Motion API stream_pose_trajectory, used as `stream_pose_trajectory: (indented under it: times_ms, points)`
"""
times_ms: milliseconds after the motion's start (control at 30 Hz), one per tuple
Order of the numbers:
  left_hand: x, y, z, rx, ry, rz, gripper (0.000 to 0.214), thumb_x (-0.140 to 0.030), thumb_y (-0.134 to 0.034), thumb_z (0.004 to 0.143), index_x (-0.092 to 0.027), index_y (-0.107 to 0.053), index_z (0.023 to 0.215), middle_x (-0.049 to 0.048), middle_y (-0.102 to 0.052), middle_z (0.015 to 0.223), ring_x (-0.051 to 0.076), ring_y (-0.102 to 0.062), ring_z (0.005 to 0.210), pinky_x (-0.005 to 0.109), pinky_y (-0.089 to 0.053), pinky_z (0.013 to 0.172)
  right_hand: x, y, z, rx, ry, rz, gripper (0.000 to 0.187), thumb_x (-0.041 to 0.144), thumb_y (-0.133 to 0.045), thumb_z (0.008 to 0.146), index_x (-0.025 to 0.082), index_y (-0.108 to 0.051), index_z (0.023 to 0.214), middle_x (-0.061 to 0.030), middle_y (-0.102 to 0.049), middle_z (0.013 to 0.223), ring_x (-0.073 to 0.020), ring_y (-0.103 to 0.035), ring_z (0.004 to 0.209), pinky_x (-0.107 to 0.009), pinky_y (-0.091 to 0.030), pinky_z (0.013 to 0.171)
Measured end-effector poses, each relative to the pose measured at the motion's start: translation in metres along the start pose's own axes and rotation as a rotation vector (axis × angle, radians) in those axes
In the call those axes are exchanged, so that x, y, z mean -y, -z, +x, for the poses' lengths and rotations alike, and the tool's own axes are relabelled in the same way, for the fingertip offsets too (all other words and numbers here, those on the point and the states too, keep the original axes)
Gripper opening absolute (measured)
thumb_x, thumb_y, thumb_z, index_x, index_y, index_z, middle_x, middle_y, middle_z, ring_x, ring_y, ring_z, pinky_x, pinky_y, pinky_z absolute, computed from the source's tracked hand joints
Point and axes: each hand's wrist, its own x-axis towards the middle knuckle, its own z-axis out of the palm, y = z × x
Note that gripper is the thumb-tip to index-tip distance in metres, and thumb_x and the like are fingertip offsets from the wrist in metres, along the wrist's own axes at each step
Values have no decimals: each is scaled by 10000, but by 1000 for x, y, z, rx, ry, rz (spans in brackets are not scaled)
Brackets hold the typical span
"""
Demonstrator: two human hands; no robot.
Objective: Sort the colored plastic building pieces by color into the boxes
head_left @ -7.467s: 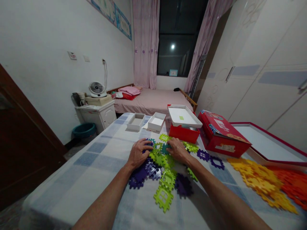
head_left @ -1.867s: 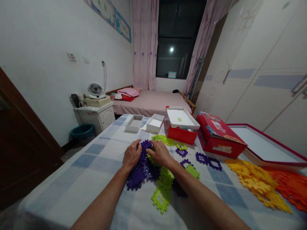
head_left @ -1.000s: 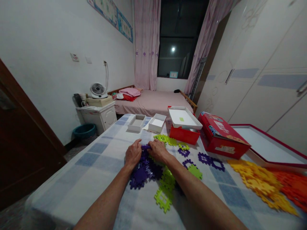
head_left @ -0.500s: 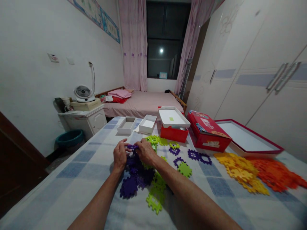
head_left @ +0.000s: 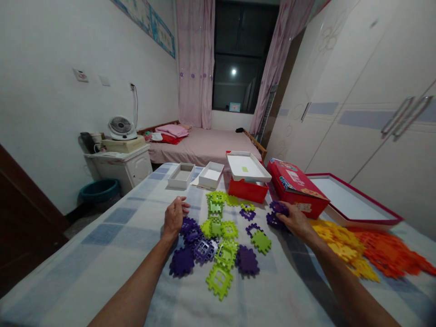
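Note:
My left hand [head_left: 175,216] rests on the checked tablecloth at the left edge of a heap of purple interlocking tiles [head_left: 190,238]. Its fingers are curled and what lies under them is hidden. My right hand [head_left: 294,220] is stretched out to the right, fingers closed on a purple tile [head_left: 276,209] that lies beside another in front of the red box [head_left: 295,187]. Between my hands lie lime-green tiles [head_left: 218,215], some joined in a row, and a single green tile [head_left: 261,241].
Yellow tiles [head_left: 340,247] and orange tiles [head_left: 391,254] are spread at the right. Behind the tiles stand a red tray with a white lid [head_left: 247,167], two small white boxes [head_left: 182,175] and a large shallow lid [head_left: 350,202]. A bed and a nightstand stand beyond the table [head_left: 112,236].
My hands have parted from the purple tile they held together. The right hand has swung out right to the purple tiles near the red box; the left has sunk to the pile's edge.

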Motion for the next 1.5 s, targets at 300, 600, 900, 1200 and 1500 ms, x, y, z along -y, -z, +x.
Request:
stream_pose_trajectory:
  times_ms: [300,600,900,1200,1500]
  points:
    - [1,2,0,13,-16,22,798,-775,-278,783,-93,-622,1015,97,-659,757,161,-584,601,277,-459,522,84,-20,6,139,162,-240,342,325,-481,883,160,-628,1145,-137,-610,1170,-253,-512,1136,-359,-389,913]
    - [3,0,0,25,-47,54,749,-758,-286,796,-122,-635,981,76,-659,740,164,-594,598,280,-457,531,99,-54,25,154,42,-245,320,287,-496,858,115,-656,1075,-168,-648,1040,-259,-590,981,-324,-398,795]
    - [-2,2,-2,41,-48,81,770,-766,-277,791,-114,-633,991,85,-657,744,171,-582,614,291,-456,545,142,-56,14,173,230,-7,312,268,-484,913,178,-602,1187,-38,-660,1080,-118,-598,966,-189,-389,839]
    - [1,-1,-2,52,-54,70,760,-764,-295,791,-115,-642,979,80,-657,733,165,-584,604,286,-461,552,100,-21,-46,317,98,-357,384,457,-539,836,143,-627,1039,-147,-597,1063,-302,-566,1000,-358,-409,769]
    - [3,2,-1,87,-43,109,763,-742,-257,818,-109,-634,1016,84,-662,769,168,-594,633,298,-468,591,107,-27,-41,200,78,-142,391,322,-531,814,136,-582,1154,-125,-542,1102,-229,-570,976,-304,-407,830]
